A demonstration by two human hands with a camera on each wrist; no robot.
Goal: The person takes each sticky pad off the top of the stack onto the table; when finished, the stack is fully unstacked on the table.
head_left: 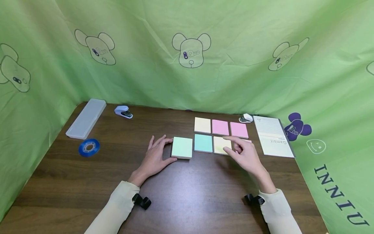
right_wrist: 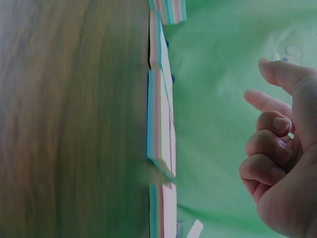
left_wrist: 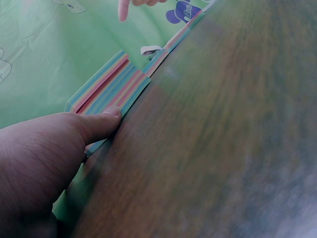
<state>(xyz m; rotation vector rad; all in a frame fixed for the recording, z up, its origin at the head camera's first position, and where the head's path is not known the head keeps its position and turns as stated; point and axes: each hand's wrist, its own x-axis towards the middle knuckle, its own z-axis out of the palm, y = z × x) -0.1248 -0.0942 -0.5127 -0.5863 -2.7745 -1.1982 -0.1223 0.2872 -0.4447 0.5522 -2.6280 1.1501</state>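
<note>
In the head view my left hand (head_left: 155,156) holds a thick stack of sticky notes (head_left: 182,147) with a light green top, thumb at its near left corner and forefinger at the far left one. Striped coloured layers of that stack show in the left wrist view, the thumb (left_wrist: 110,113) against its side. My right hand (head_left: 246,155) hovers over a yellow sticky-note pad (head_left: 219,143), thumb and forefinger apart, other fingers curled, holding nothing. A teal pad (head_left: 203,143) lies between; a pink-edged pad (head_left: 249,141) is mostly hidden behind the right hand.
Behind are a cream pad (head_left: 202,125) and two pink pads (head_left: 220,127). A white stapler (head_left: 246,118) and a notepad (head_left: 274,136) lie at right. At left are a blue stapler (head_left: 124,111), a frosted case (head_left: 86,118) and blue tape (head_left: 89,148). Green cloth (head_left: 146,81) hangs behind.
</note>
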